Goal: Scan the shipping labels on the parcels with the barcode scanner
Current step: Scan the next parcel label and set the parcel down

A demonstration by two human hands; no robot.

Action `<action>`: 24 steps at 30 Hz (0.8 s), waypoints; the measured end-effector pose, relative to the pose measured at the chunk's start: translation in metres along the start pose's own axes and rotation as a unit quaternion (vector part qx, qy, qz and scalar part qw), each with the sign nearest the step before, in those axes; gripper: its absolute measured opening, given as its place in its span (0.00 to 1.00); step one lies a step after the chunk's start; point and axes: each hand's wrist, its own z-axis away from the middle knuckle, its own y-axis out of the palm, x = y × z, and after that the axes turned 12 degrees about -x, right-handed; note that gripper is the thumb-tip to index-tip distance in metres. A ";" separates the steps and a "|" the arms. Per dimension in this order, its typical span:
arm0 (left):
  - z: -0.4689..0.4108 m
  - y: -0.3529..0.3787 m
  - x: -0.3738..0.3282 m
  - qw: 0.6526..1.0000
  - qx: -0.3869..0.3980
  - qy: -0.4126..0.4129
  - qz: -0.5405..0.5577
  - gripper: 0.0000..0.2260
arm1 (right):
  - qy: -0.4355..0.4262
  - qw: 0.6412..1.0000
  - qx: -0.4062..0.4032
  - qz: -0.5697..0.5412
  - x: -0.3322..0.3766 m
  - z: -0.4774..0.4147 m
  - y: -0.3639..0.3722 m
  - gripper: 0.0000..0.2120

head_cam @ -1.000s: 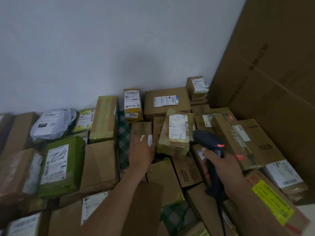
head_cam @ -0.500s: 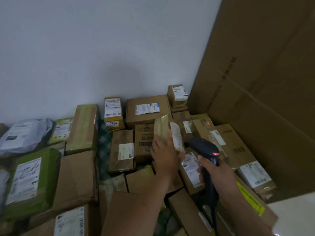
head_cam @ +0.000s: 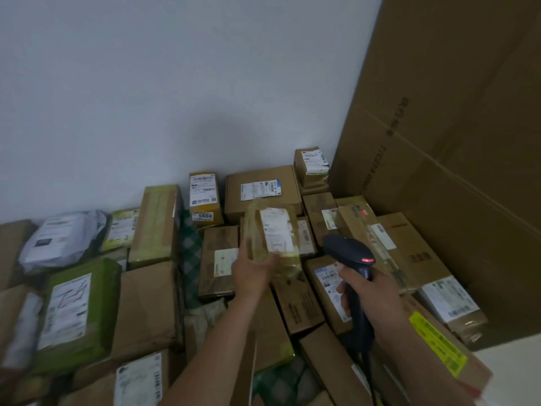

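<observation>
The right grip (head_cam: 371, 291) is closed around the handle of a black plastic pistol-shaped barcode scanner (head_cam: 348, 250). The scanner's rounded matte head points away towards the pile, and a small red light (head_cam: 367, 260) glows on its back.

Just to its left, the left grip (head_cam: 253, 269) holds a small oblong parcel wrapped in glossy yellowish tape (head_cam: 260, 230) from below, with the thumb up along its left edge. It is raised and tilted above the pile, near the scanner's head. The parcel's white shipping label (head_cam: 276, 230) faces the camera but is too blurred to read.

Around both lie dozens of brown corrugated cardboard boxes (head_cam: 295, 300), packed edge to edge, most with white barcode labels. Behind the held parcel stands an upright yellow carton (head_cam: 205, 200) with a tag reading "5604". Beside that is a flat brown carton with a white and blue label (head_cam: 260, 190).

Further left are a rumpled grey plastic mailer bag (head_cam: 61, 238) and a green tape-wrapped parcel (head_cam: 73, 312) whose label bears black handwritten strokes. A patch of green checked fabric (head_cam: 190, 250) shows between the boxes. At the lower right, a box carries a bright yellow sticker (head_cam: 437, 347).

A tall sheet of brown cardboard (head_cam: 453, 142) with unreadable dark print leans on the right against the smooth white wall (head_cam: 175, 83).
</observation>
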 end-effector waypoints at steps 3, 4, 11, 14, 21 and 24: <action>-0.016 -0.036 0.005 0.997 -0.065 -0.014 0.031 0.36 | 0.011 1.000 0.020 0.001 0.004 0.006 0.015 0.15; -0.022 -0.047 0.008 0.997 -0.068 -0.028 0.033 0.35 | 0.019 0.999 0.031 0.003 0.005 0.008 0.020 0.15; -0.050 -0.093 0.035 0.996 -0.050 -0.079 0.010 0.22 | 0.005 0.996 0.065 0.053 0.003 0.022 0.045 0.16; -0.057 -0.101 0.042 0.993 -0.074 -0.058 -0.069 0.25 | 0.001 0.995 0.073 0.068 0.003 0.028 0.050 0.15; -0.042 -0.097 0.036 0.959 -0.018 0.141 -0.244 0.31 | -0.008 0.990 0.117 0.079 0.002 0.044 0.051 0.13; -0.034 -0.096 0.037 0.930 -0.029 0.151 -0.334 0.29 | -0.012 0.989 0.123 0.078 0.000 0.047 0.044 0.12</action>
